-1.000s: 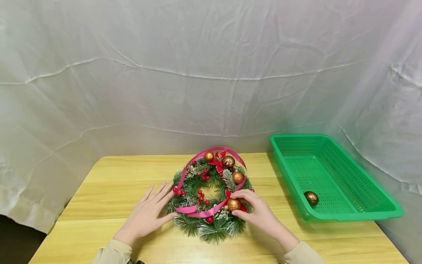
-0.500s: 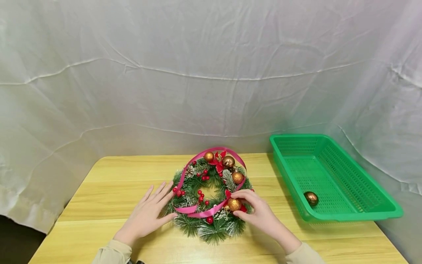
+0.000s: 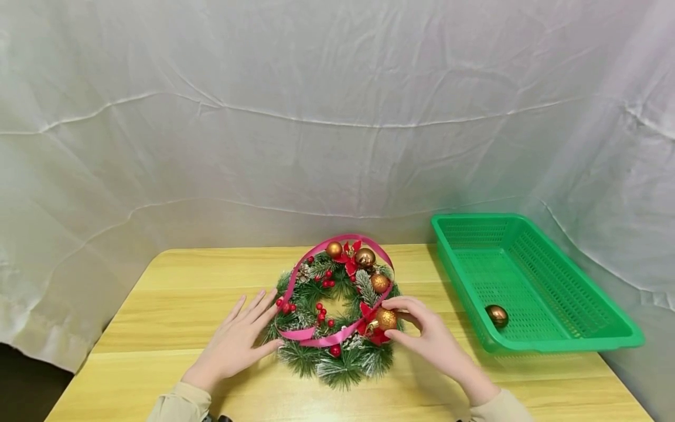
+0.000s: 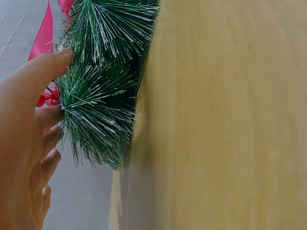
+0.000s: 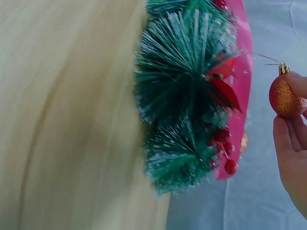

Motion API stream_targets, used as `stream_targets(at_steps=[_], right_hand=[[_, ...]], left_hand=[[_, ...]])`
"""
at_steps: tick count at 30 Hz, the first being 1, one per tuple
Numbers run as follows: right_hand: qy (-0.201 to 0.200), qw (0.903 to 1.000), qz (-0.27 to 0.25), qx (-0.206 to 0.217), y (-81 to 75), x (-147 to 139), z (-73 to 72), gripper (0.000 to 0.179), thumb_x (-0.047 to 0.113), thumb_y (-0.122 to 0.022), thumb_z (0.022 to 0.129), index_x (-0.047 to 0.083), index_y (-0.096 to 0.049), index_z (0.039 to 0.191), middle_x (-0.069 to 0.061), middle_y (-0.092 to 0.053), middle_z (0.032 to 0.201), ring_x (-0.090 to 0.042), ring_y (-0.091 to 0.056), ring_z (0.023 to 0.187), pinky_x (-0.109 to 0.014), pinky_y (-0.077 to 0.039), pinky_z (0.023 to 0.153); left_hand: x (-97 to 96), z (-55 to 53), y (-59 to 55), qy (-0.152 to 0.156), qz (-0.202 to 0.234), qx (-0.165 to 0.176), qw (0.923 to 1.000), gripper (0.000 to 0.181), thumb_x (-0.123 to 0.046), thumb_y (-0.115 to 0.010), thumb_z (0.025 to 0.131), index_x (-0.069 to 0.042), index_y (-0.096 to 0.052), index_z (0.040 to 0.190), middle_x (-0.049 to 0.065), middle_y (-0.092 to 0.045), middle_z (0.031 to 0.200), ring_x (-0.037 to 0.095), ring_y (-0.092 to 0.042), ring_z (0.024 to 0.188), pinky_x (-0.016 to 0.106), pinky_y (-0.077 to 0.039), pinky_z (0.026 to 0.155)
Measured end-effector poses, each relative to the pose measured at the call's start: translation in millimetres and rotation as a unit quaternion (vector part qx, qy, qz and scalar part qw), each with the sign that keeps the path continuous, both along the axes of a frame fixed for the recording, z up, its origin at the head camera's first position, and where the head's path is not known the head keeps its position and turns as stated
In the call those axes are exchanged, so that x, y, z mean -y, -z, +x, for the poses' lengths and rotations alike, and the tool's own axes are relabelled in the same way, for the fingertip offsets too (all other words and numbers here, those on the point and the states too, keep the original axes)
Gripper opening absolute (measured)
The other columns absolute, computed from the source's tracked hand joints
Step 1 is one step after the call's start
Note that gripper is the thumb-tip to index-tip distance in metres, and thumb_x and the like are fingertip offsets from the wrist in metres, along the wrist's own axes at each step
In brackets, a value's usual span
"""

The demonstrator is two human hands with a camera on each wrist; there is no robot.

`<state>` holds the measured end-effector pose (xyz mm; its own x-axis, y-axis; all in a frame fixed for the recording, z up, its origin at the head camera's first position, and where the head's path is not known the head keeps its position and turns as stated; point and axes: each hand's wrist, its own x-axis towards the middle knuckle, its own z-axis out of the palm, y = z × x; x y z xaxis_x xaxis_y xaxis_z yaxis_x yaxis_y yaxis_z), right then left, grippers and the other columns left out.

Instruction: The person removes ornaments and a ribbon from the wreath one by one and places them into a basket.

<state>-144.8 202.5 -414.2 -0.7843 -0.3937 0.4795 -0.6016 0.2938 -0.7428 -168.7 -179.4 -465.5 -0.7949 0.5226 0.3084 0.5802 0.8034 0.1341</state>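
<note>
A person's left hand (image 3: 237,343), fingers spread, rests against a round, frost-tipped green wreath (image 3: 343,364) with red berries (image 3: 321,313) and looped pink satin ribbon (image 3: 337,339); at its right side, the right hand (image 3: 432,340) pinches a glittery gold ball (image 3: 387,319). A pale wood-grain table (image 3: 211,275) bears a perforated green plastic basket (image 3: 569,346) containing a shiny bronze ball (image 3: 497,316), before hanging grey cloth (image 3: 337,117).

The right wrist view's edge cuts off the right hand (image 5: 293,163), whose thumb (image 5: 299,86) hides part of the glittery ball (image 5: 282,98). The left wrist view crops the wreath (image 4: 100,91); the dark object (image 3: 224,418) by the left sleeve (image 3: 180,403) is unidentifiable.
</note>
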Motion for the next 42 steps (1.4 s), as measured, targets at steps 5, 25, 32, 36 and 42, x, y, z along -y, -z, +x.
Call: stream_targets(at_steps=[5, 25, 32, 36, 42], right_hand=[[0.005, 0.9997, -0.020, -0.015, -9.3, -13.6, 1.7, 0.046, -0.004, -0.075, 0.077, -0.001, -0.059, 0.120, -0.018, -0.058, 0.119, -0.013, -0.056, 0.111, -0.023, -0.046, 0.095], [0.126, 0.9920, 0.015, -0.002, -28.7, -101.9, 19.3, 0.049, -0.010, -0.069, 0.081, -0.001, -0.055, 0.127, -0.007, -0.055, 0.124, -0.006, -0.057, 0.111, -0.019, -0.047, 0.091], [0.181, 0.9825, 0.035, 0.023, -30.8, -131.1, 25.9, 0.047, -0.004, -0.068, 0.085, 0.003, -0.055, 0.130, -0.007, -0.053, 0.127, 0.000, -0.056, 0.111, -0.016, -0.047, 0.089], [0.219, 0.9739, 0.051, 0.032, -31.2, -146.1, 28.4, 0.049, 0.001, -0.069, 0.086, 0.007, -0.054, 0.133, -0.004, -0.052, 0.131, 0.004, -0.054, 0.111, -0.012, -0.047, 0.087], [0.244, 0.9658, 0.068, 0.055, -29.5, -168.7, 30.7, 0.051, 0.006, -0.068, 0.088, 0.011, -0.052, 0.136, 0.009, -0.053, 0.133, 0.011, -0.051, 0.110, -0.008, -0.046, 0.084]], left_hand=[[0.2, -0.7, 1.2, 0.001, 0.001, -0.003, 1.0000, 0.076, -0.064, -0.046, 0.090, -0.011, -0.040, 0.145, 0.001, -0.016, 0.159, 0.024, -0.013, 0.144, 0.049, -0.005, 0.116], [0.4, -2.0, 3.6, 0.000, 0.005, -0.004, 1.0000, 0.076, -0.064, -0.046, 0.090, -0.009, -0.043, 0.143, 0.002, -0.018, 0.158, 0.024, -0.015, 0.144, 0.047, -0.004, 0.116], [1.2, -1.0, 3.8, 0.006, 0.008, -0.012, 0.9999, 0.075, -0.062, -0.048, 0.091, -0.008, -0.044, 0.143, 0.006, -0.022, 0.157, 0.026, -0.017, 0.143, 0.047, -0.004, 0.116], [1.5, -1.2, 4.0, 0.001, 0.006, -0.006, 1.0000, 0.075, -0.062, -0.047, 0.091, -0.009, -0.042, 0.144, 0.003, -0.018, 0.158, 0.025, -0.016, 0.143, 0.047, -0.003, 0.116], [0.6, -1.1, 2.8, 0.006, 0.005, -0.010, 0.9999, 0.075, -0.062, -0.048, 0.091, -0.009, -0.043, 0.143, 0.001, -0.016, 0.159, 0.028, -0.019, 0.143, 0.049, -0.006, 0.116]])
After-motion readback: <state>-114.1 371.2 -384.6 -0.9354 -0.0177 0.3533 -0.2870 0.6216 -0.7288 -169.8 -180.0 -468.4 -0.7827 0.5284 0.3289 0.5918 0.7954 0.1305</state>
